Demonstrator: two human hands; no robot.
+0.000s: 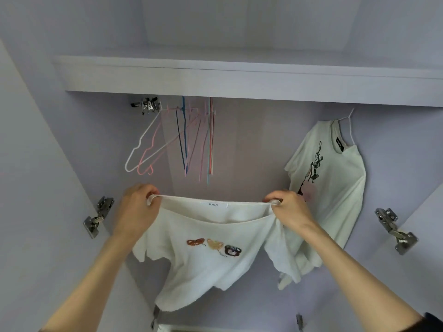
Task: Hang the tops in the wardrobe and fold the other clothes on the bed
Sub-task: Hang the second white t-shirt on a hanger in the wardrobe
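Head view: inside the open wardrobe [36, 164] we hold a white top [206, 267] stretched by its neckline | left hand [139, 207] fingers clamped on one corner | right hand [287, 209] fingers clamped on the other | empty hangers [167, 140] above | another white top [335, 178] hangs at right.

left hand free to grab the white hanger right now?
Probably not as it stands. The path up to the white hanger looks unobstructed, but the left hand is gripping one shoulder of the bear top while the right hand holds the other. It would have to let go first.
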